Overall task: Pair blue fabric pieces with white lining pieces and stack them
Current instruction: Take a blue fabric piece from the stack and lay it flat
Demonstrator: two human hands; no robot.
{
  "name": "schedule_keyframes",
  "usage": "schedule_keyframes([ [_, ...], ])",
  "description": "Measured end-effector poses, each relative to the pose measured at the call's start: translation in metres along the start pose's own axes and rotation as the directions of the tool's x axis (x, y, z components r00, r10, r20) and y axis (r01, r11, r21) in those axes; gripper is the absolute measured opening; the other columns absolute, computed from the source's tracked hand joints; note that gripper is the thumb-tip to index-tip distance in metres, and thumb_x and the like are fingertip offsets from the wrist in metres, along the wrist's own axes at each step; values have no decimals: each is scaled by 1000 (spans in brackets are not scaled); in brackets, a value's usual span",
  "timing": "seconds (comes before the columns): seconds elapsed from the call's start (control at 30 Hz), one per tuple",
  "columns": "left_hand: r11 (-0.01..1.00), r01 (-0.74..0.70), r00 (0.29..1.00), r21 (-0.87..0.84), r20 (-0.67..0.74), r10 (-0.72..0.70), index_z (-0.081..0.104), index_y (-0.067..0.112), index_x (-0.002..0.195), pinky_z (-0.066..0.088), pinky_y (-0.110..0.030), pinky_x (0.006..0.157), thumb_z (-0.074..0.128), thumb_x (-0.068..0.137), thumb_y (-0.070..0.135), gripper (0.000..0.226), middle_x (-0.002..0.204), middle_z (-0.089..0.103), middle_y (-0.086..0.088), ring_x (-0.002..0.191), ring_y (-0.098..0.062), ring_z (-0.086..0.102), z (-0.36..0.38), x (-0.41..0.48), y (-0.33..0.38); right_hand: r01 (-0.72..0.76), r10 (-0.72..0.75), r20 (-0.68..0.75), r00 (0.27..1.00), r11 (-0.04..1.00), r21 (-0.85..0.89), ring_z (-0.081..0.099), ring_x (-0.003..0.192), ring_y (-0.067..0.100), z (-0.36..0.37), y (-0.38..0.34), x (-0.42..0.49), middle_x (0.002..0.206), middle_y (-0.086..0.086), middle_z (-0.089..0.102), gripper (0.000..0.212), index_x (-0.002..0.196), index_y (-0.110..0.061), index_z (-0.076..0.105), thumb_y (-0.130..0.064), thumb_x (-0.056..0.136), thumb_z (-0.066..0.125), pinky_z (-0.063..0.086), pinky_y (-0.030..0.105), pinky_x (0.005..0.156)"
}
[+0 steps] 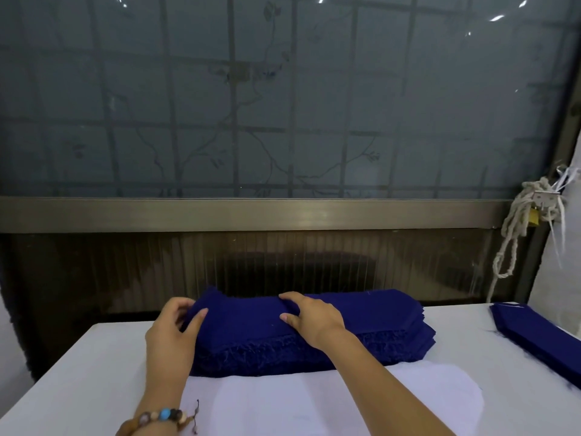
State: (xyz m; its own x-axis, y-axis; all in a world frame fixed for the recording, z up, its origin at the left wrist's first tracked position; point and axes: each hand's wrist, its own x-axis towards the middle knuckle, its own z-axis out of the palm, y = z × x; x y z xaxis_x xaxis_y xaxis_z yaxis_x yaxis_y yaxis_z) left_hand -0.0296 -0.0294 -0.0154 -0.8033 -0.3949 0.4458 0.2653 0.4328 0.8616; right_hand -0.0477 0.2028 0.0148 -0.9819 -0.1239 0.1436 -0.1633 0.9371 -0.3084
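Main stack of blue fabric pieces [377, 322]: thick, lying lengthways at the far side of the white surface [78, 372], its near edge frayed. The left end of the top blue layer [239, 309] is lifted slightly.

Left hand [171, 328]: at the stack's left end, fingers curled behind the lifted end of the top blue layer, thumb pressed on its upper face, pinching it. Whether one piece or several are held cannot be told. A beaded bracelet [163, 415] is on this wrist.

Right hand [311, 316]: laid flat on top of the stack near its middle, fingers extended and spread, gripping nothing.

White lining piece [283, 401]: flat on the surface just in front of the stack, between the forearms.

Second blue stack [540, 332]: thinner, at the right edge, well apart from the first.

A knotted rope [518, 221] hangs at the right of the window [283, 89].
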Motion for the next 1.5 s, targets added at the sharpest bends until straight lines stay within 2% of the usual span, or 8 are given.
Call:
schedule_keyframes([
  [0.17,999,42,997,-17,-66,-43,65,17,101,50,-32,76,62,92,14,10,90,65,3,90,-16,60,0,1,-5,0,0,-13,1000,1000,-10,61,101,22,0,0,-2,123,3,61,57,149,-37,20,-48,98,43,49,34,77],
  [0.33,938,172,981,-301,-38,-192,60,24,94,56,-43,74,53,98,27,9,84,70,-2,83,-23,67,-5,2,-1,48,-48,10,999,997,-58,53,71,15,-4,0,1,91,2,58,74,152,-37,-6,-45,98,45,46,32,66],
  [0.47,895,229,967,-383,-15,-254,61,24,101,57,-48,81,54,97,29,10,86,72,-3,87,-25,68,-4,0,-1,48,-53,28,998,988,146,61,90,18,-11,9,4,94,-2,63,59,145,-36,26,-41,94,57,51,35,84],
  [0.6,905,190,963,-380,-106,-247,68,19,108,55,-38,79,64,90,26,20,94,73,-1,93,-20,67,-5,-1,-2,61,-48,-48,998,946,318,57,77,7,-5,21,5,76,-9,57,52,134,-35,40,-33,89,67,51,28,79],
  [0.87,990,-141,953,21,-266,141,72,10,111,36,-36,101,69,85,19,28,120,67,-3,120,-26,52,-12,-4,2,29,36,-164,986,926,376,56,72,7,4,27,4,77,-10,58,21,105,-34,61,-35,86,69,45,17,61],
  [1.17,978,116,970,-171,-191,-149,68,10,115,53,-38,82,65,90,21,28,98,69,-7,93,-23,64,-7,2,-6,-213,193,122,974,959,184,51,122,26,-35,37,13,135,6,52,64,140,-18,44,-41,86,68,45,37,100],
  [1.33,969,199,959,-148,-175,-223,67,9,113,53,-43,86,65,90,21,26,90,66,-5,85,-22,64,-4,4,-9,-366,351,144,925,925,97,51,121,28,-62,79,2,138,9,49,68,142,-16,41,-43,86,68,48,38,97],
  [1.5,971,210,956,-117,-181,-229,68,8,112,53,-44,87,65,91,21,25,93,68,-9,86,-24,65,-4,3,-8,-505,510,15,860,847,169,59,99,23,-70,139,-14,110,6,63,42,114,-16,61,-44,84,70,52,36,88],
])
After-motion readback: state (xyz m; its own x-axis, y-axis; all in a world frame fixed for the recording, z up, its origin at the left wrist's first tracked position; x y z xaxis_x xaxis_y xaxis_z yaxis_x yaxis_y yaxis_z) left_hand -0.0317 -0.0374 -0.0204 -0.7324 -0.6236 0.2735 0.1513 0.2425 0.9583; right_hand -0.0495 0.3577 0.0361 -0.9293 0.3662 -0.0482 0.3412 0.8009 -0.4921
